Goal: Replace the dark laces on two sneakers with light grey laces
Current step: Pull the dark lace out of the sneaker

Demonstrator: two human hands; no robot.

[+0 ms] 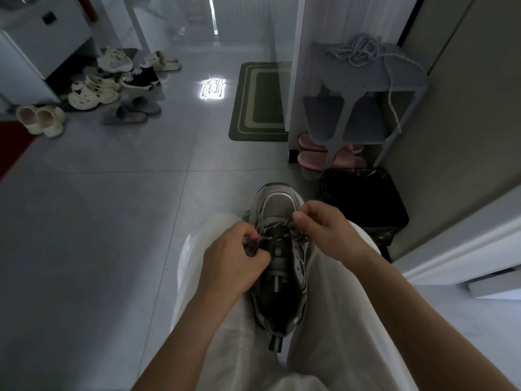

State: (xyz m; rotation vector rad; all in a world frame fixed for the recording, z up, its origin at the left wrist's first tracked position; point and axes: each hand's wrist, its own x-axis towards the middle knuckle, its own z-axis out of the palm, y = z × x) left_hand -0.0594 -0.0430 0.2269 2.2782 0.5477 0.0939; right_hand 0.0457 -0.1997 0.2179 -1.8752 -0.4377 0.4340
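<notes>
The person is sitting with one sneaker (277, 280) lying between the thighs, toe pointing far and heel near, so the job is looking to be in its early unlacing stage. The dark lace (277, 232) is crossing only the far eyelets, close to the toe, while the near eyelets beside the tongue are showing bare, which suggests that most of this shoe is already unthreaded. The left hand (234, 258) is curling round a loose bunch of the lace at the left edge of the shoe, fingers closed on it. The right hand (324, 227) is pinching a strand between thumb and fingertips at the far right of the lacing, with the other fingers folded in. The grey laces (356, 53) are lying in a loose tangle on top of the rack (406, 77) far to the right, well apart from the shoe, one end dangling down the rack's side, so they are looking untouched. What is remaining, by this reading, is freeing the last crossings, threading this shoe in grey, and then doing all of it on the second sneaker, which is not showing clearly anywhere.
</notes>
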